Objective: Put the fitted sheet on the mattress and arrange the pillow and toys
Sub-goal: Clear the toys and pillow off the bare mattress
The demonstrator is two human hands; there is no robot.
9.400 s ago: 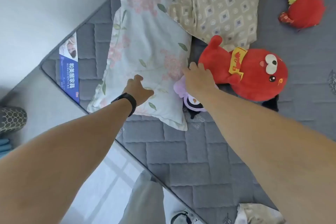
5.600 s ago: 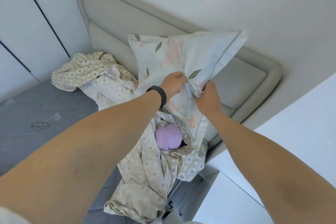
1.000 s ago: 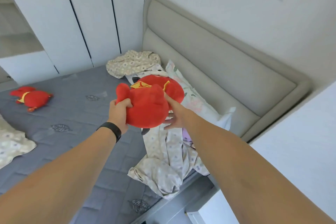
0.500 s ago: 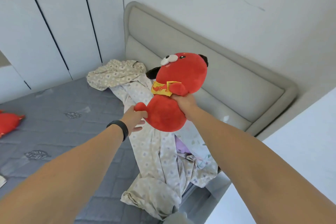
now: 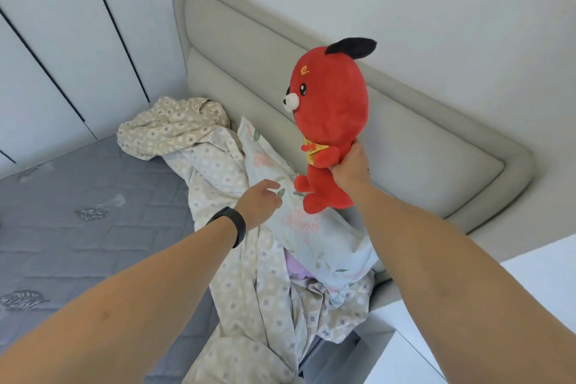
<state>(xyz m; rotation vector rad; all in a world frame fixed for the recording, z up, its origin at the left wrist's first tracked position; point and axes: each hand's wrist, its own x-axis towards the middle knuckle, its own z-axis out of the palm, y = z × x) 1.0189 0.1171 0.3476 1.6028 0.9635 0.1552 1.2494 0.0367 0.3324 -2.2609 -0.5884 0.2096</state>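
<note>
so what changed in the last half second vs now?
The left hand let go of the red plush toy and now hovers open over the floral pillow. The right hand alone grips the toy, raised higher against the headboard and turned to face left. The crumpled patterned sheet and the bare grey mattress lie as before.

A bare grey quilted mattress [image 5: 78, 196] carries a crumpled beige diamond-patterned fitted sheet [image 5: 249, 290], with a pale floral pillow [image 5: 311, 234] lying against the padded headboard [image 5: 420, 150].
</note>
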